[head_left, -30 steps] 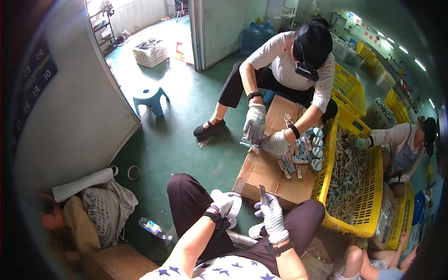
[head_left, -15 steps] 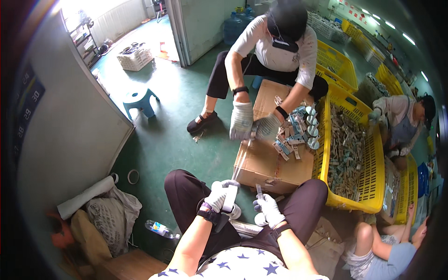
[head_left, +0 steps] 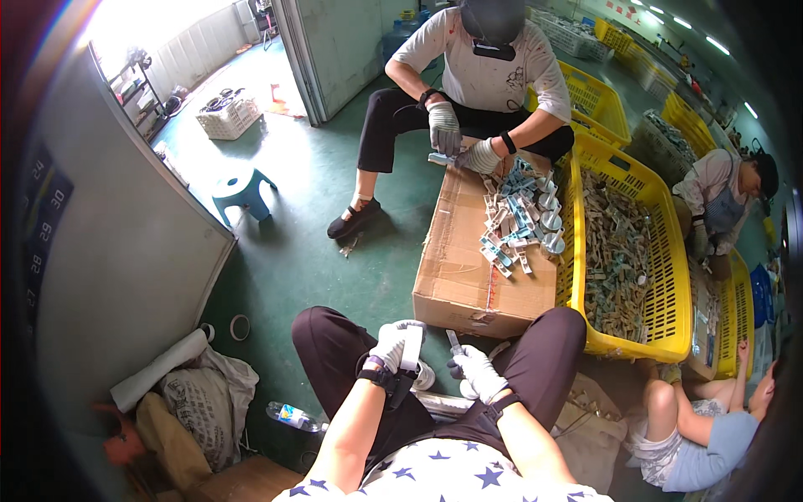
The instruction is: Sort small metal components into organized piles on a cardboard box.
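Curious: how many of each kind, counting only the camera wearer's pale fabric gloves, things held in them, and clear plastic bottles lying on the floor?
Pale fabric gloves: 2
White roll-like object, left hand: 1
Flat grey piece, right hand: 1
Clear plastic bottle: 1
Total: 5

White piece (head_left: 411, 350) in the left grip (head_left: 388, 347), grey tool (head_left: 454, 340) in the right grip (head_left: 481, 374), grey-striped white gloves (head_left: 443, 125) opposite, white shirt (head_left: 456, 467) with dark blue stars (head_left: 489, 477), dark plum trousers (head_left: 548, 351), brown cardboard box (head_left: 456, 272), pale blue and white clips (head_left: 520, 219), yellow crate (head_left: 676, 326), blue stool (head_left: 241, 192), green floor (head_left: 288, 276)
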`<action>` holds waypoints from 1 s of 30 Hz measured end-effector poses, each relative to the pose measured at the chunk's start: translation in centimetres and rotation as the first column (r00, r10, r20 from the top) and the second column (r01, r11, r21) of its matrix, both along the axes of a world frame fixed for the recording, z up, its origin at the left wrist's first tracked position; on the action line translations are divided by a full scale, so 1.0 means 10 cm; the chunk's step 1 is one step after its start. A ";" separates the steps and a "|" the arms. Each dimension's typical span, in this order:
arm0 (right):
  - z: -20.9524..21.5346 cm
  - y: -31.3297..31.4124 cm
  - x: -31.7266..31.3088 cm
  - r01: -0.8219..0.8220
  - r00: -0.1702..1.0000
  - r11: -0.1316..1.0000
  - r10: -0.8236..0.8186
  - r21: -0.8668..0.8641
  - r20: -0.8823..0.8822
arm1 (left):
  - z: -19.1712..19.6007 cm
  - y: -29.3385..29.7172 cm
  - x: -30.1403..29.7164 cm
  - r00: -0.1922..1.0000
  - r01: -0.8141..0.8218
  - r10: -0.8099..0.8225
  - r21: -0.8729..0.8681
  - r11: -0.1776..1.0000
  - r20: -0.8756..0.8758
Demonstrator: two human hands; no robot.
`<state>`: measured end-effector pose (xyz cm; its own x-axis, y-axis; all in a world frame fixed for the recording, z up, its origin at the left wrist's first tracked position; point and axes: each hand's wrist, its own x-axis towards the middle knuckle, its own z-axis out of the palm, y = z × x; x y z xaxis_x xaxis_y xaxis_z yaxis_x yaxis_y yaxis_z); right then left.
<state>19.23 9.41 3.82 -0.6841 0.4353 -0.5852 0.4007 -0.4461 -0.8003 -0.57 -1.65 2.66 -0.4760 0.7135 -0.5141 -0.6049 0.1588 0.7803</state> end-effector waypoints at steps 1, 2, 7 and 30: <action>0.04 -0.01 -0.01 0.010 1.000 1.000 -0.010 0.010 -0.015 | -0.02 0.01 0.01 0.999 -0.040 0.041 -0.010 0.999 0.032; 0.08 -0.02 -0.02 0.008 1.000 1.000 -0.008 0.010 -0.016 | -0.04 0.02 0.01 0.995 -0.080 0.081 -0.020 0.997 0.063; 0.27 0.02 -0.10 0.050 0.999 0.998 -0.050 0.025 0.005 | -0.08 0.03 0.00 0.992 -0.076 0.080 -0.050 0.996 0.099; 0.83 0.58 -0.77 -0.349 0.928 0.611 0.329 0.710 0.173 | 0.00 0.08 0.03 0.993 -0.118 0.112 -0.151 0.982 -0.046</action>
<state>11.51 15.24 12.16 -0.8620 0.4622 -0.2082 0.4250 0.4351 -0.7938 -0.24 -0.89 2.67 -0.5712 0.5674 -0.5931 -0.5967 0.2090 0.7747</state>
